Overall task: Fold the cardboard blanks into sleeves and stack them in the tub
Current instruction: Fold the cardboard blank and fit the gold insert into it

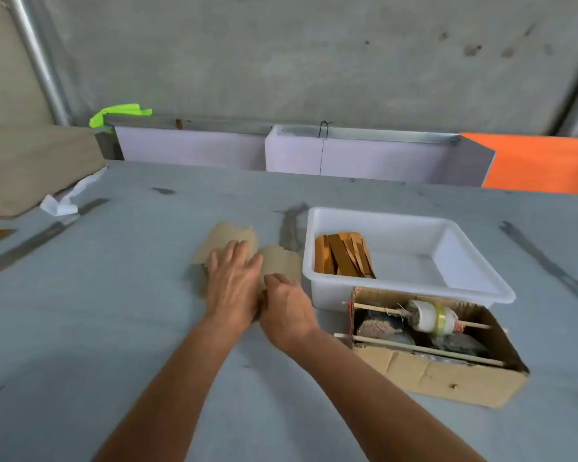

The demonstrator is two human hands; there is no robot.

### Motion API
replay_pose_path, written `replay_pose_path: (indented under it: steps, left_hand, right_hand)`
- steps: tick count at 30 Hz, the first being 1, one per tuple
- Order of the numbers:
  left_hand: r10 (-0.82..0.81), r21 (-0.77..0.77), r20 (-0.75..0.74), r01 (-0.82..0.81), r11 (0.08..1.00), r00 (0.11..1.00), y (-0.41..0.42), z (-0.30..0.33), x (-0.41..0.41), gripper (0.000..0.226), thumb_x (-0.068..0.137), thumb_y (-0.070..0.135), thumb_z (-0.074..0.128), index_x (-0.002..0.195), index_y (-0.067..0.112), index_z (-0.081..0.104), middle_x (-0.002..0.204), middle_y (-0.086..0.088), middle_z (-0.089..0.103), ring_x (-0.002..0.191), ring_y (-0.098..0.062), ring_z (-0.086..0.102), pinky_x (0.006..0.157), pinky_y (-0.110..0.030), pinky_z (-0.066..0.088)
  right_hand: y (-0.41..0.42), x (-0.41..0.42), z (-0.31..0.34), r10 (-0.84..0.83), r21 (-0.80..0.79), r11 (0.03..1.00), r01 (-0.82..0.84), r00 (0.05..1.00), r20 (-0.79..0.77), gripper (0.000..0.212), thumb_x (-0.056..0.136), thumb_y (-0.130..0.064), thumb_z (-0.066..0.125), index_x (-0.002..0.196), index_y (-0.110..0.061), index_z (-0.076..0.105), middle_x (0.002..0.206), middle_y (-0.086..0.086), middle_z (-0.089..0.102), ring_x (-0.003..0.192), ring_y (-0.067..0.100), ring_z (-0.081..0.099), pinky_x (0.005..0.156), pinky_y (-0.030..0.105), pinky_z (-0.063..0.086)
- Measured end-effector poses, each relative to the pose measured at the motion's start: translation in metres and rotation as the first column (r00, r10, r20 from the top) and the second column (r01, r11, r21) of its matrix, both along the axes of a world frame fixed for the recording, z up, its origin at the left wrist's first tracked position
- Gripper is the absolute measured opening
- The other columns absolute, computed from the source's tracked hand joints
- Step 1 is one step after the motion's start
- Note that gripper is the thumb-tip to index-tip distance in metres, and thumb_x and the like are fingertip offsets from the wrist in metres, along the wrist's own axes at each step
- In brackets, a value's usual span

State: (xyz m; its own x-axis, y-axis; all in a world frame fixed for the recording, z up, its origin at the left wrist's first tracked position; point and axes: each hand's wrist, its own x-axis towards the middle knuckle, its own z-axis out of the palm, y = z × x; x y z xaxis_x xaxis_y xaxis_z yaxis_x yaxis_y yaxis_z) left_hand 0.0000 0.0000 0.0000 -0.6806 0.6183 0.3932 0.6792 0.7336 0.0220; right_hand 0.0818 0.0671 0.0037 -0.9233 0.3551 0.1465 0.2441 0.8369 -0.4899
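While 2 hands [234,281] press — 2 blanks [227,241].

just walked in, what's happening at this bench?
A person is folding a cardboard blank on the grey table. The left hand lies flat on it with straight fingers, pressing it down. The right hand has its fingers curled at the blank's right flap, apparently working the fold. A few finished sleeves already sit at the left end of the white tub. In front of the tub is an open cardboard box holding a roller on sticks.
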Motion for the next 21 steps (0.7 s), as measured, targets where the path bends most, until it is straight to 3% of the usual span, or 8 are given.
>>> replay_pose_path:
  steps: [4,8,12,13,15,16,19,21]
  left_hand:
    - [-0.002,0.007,-0.027,0.002,1.0,1.0,0.007,-0.011,-0.008,0.032,0.088,0.013,0.052,0.119,0.014,0.057,0.131,-0.009,0.05,0.13,-0.024,0.04,0.101,-0.039,0.028]
    - [-0.049,0.083,-0.074,0.055,0.995,0.996,0.012,-0.012,-0.006,0.022,0.071,-0.004,0.067,0.092,0.001,0.069,0.099,-0.019,0.067,0.103,-0.033,0.062,0.084,-0.048,0.047]
    - [-0.073,0.073,-0.124,0.083,0.994,0.99,0.013,-0.009,-0.003,0.017,0.064,-0.003,0.071,0.081,0.002,0.071,0.09,-0.017,0.069,0.093,-0.032,0.067,0.075,-0.045,0.053]
    - [-0.08,0.076,-0.152,0.092,0.993,0.985,0.012,-0.008,-0.004,0.015,0.069,0.0,0.061,0.08,0.003,0.071,0.089,-0.016,0.069,0.091,-0.031,0.068,0.074,-0.044,0.054]
    - [-0.08,0.08,-0.145,0.092,0.993,0.986,0.012,-0.008,-0.005,0.036,0.07,0.006,0.037,0.079,0.003,0.072,0.089,-0.015,0.069,0.09,-0.03,0.068,0.073,-0.043,0.054]
    - [-0.081,0.094,-0.13,0.094,0.991,0.988,0.011,-0.008,-0.005,0.038,0.068,0.005,0.035,0.08,0.002,0.072,0.09,-0.016,0.069,0.092,-0.03,0.067,0.075,-0.044,0.054]
    - [-0.085,0.086,-0.106,0.095,0.992,0.991,0.008,-0.01,-0.004,0.025,0.062,-0.001,0.058,0.082,0.001,0.072,0.093,-0.018,0.069,0.094,-0.031,0.067,0.077,-0.045,0.053]
    - [-0.08,0.084,-0.085,0.088,0.993,0.993,0.005,-0.01,-0.004,0.029,0.052,-0.006,0.074,0.08,0.001,0.072,0.092,-0.017,0.069,0.093,-0.031,0.068,0.077,-0.045,0.053]
  right_hand:
    - [0.01,-0.027,-0.014,-0.034,0.243,0.97,-0.004,0.988,0.149,0.048,0.092,-0.016,0.055,0.134,-0.002,0.037,0.136,0.014,0.041,0.127,0.027,0.034,0.109,0.031,0.028]
    - [0.018,-0.043,-0.027,-0.124,0.286,0.957,0.045,0.957,0.263,0.07,0.092,-0.022,0.057,0.145,0.001,0.017,0.149,0.02,0.022,0.138,0.034,0.019,0.114,0.039,0.022]
    - [0.017,-0.047,-0.032,-0.153,0.49,0.872,0.011,0.956,0.249,0.05,0.093,-0.022,0.055,0.134,0.0,0.037,0.133,0.02,0.044,0.122,0.033,0.04,0.106,0.039,0.032]
    - [0.017,-0.047,-0.033,-0.147,0.516,0.857,0.002,0.96,0.24,0.043,0.093,-0.02,0.054,0.13,-0.001,0.042,0.127,0.018,0.049,0.117,0.031,0.044,0.103,0.039,0.034]
    - [0.018,-0.045,-0.034,-0.121,0.547,0.837,-0.018,0.969,0.217,0.032,0.093,-0.015,0.051,0.123,-0.003,0.049,0.121,0.016,0.055,0.112,0.031,0.047,0.1,0.039,0.036]
    - [0.018,-0.044,-0.035,-0.107,0.551,0.834,-0.026,0.972,0.209,0.03,0.094,-0.014,0.049,0.122,-0.004,0.051,0.119,0.015,0.056,0.111,0.031,0.048,0.099,0.039,0.036]
    - [0.019,-0.041,-0.031,-0.069,0.57,0.819,-0.063,0.976,0.207,0.026,0.093,-0.011,0.049,0.118,-0.005,0.054,0.115,0.015,0.059,0.108,0.031,0.051,0.096,0.04,0.038]
    - [0.018,-0.039,-0.028,-0.023,0.556,0.826,-0.094,0.979,0.2,0.021,0.092,-0.01,0.05,0.112,-0.006,0.056,0.11,0.015,0.062,0.104,0.031,0.054,0.092,0.039,0.039]
